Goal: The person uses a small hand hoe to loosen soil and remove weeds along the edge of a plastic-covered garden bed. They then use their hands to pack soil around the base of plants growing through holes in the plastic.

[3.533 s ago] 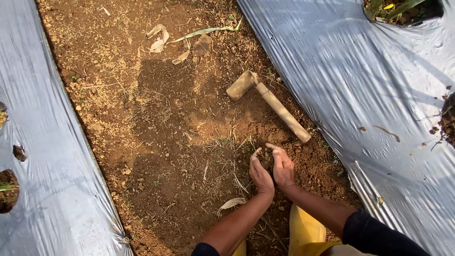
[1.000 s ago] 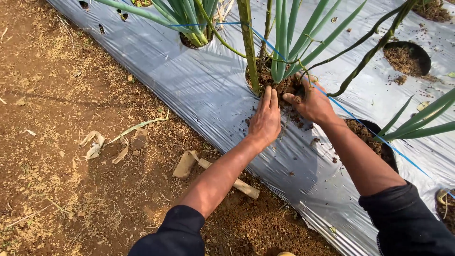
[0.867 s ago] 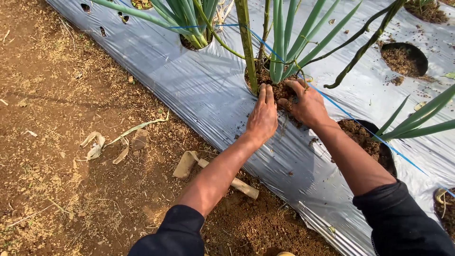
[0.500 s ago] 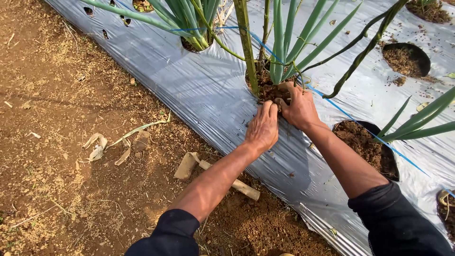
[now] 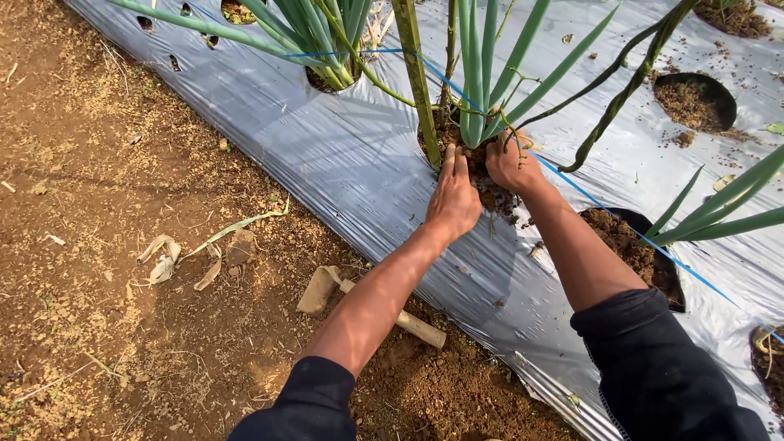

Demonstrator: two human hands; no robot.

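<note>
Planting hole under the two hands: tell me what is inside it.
Brown soil, green leaf blades and an upright cane. The left hand and right hand cover the rest.

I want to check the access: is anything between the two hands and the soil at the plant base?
Nothing visible. The left hand and right hand already rest on the soil in the plastic sheet hole, below the green leaves.
</note>
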